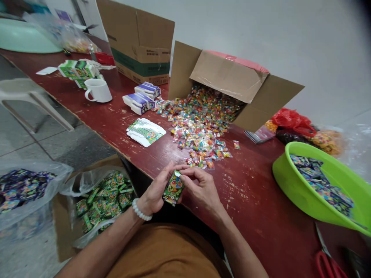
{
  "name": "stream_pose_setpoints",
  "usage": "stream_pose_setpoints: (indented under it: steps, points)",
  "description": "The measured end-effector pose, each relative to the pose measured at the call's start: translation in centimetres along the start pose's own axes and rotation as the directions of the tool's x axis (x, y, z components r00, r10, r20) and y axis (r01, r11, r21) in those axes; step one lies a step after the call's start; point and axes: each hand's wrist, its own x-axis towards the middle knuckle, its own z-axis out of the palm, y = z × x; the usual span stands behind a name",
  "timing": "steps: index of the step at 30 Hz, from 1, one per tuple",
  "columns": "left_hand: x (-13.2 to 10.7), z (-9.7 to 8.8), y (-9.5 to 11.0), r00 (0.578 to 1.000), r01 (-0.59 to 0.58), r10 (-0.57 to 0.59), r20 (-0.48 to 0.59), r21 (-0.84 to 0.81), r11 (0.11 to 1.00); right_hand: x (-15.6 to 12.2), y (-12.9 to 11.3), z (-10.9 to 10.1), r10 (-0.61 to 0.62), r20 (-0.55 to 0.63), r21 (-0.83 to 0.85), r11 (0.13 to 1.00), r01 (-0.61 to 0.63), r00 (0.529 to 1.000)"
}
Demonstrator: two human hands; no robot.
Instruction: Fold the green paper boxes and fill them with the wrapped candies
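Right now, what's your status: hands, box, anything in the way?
Left hand gripping green box. Right hand at its white top flap. Nothing seen blocking; candy packets lie beyond.

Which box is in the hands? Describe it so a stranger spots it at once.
Find the red table, then its near edge, in front of the candy heap. There the left hand and right hand hold a small green box with a colourful printed front. Unlike the green boxes piled in the plastic bag at lower left, it alone is held.
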Motion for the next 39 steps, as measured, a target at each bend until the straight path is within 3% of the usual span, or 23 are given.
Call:
stream_pose_setpoints:
  steps: [3,6,8,11,14,18,22,27,30,32,34,35,37,39]
  points:
    - [0.1,0.0,-0.3,0.999,-0.024,0.023,0.036,0.042,0.999,0.8,0.0,0.2,0.162,0.048,0.255,0.952,-0.169,0.986]
    - [0.1,-0.2,-0.3,0.999,-0.029,0.026,0.047,0.061,0.998,1.2,0.0,0.3,0.157,0.056,0.302,0.939,-0.167,0.986]
    - [0.0,-0.2,-0.1,1.000,-0.021,0.021,0.002,0.055,0.998,1.0,-0.1,0.3,0.082,0.050,0.216,0.972,-0.091,0.995]
    - [0.1,-0.3,0.3,0.997,-0.008,0.006,-0.082,-0.030,1.000,0.1,0.0,0.5,-0.119,0.092,-0.002,0.993,0.120,0.989]
    - [0.4,-0.3,0.4,0.991,0.049,-0.069,-0.112,-0.175,0.983,-0.8,0.5,0.9,-0.240,0.150,-0.266,0.924,0.273,0.959]
    - [0.7,-0.6,0.4,0.989,0.104,-0.124,-0.074,-0.230,0.968,-1.2,1.2,1.7,-0.227,0.259,-0.498,0.802,0.331,0.939]
    - [0.4,-0.8,0.5,0.998,0.004,-0.016,-0.059,-0.205,0.979,-0.9,1.6,2.6,-0.295,0.233,-0.544,0.750,0.376,0.927]
    - [-0.5,-1.4,0.5,0.995,0.095,-0.098,-0.009,-0.194,0.976,-0.4,1.4,4.0,-0.344,0.196,-0.454,0.798,0.396,0.918]
    - [-1.7,-2.8,0.6,0.992,0.039,-0.047,-0.121,-0.066,0.997,-0.4,1.2,4.9,-0.305,0.283,-0.399,0.825,0.400,0.909]
    - [-3.4,-4.9,1.0,0.970,-0.016,0.045,-0.238,0.124,0.992,-0.4,1.4,5.0,-0.254,0.343,-0.386,0.840,0.382,0.904]
    - [-5.6,-7.7,2.0,0.917,-0.025,0.186,-0.352,0.416,0.909,-0.2,2.2,4.3,-0.211,0.317,-0.392,0.859,0.330,0.925]
    - [-6.8,-9.3,2.7,0.872,0.000,0.291,-0.393,0.594,0.804,-0.1,2.9,3.8,-0.196,0.269,-0.397,0.870,0.294,0.943]
    - [-8.5,-12.1,4.4,0.775,0.173,0.478,-0.414,0.866,0.469,0.4,4.7,2.5,-0.170,0.141,-0.392,0.895,0.213,0.975]
    - [-8.4,-13.6,6.1,0.703,0.263,0.637,-0.315,0.948,0.179,0.9,6.6,1.6,-0.156,0.023,-0.369,0.917,0.153,0.988]
